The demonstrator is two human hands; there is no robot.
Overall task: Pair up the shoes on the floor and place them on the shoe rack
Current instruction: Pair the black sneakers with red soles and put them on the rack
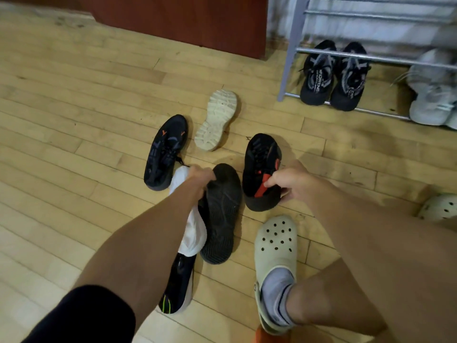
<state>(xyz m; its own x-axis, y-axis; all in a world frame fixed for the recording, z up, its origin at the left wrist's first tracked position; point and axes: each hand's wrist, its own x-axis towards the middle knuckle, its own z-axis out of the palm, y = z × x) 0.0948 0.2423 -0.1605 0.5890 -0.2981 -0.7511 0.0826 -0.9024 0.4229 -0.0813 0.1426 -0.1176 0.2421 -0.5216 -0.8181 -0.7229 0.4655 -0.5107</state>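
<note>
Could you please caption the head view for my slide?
Left hand grips a sole-up black shoe, right hand a red-trimmed shoe, near the rack.

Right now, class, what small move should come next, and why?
Probably turn over the sole-up black shoe in the left hand: its upper is hidden, so a match with the orange-lined shoe in the right hand cannot be judged.

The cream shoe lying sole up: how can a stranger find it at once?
Find the metal shoe rack at upper right. On the floor left of its lower corner lies the cream shoe. Its neighbours are black; only it shows a pale sole.
</note>
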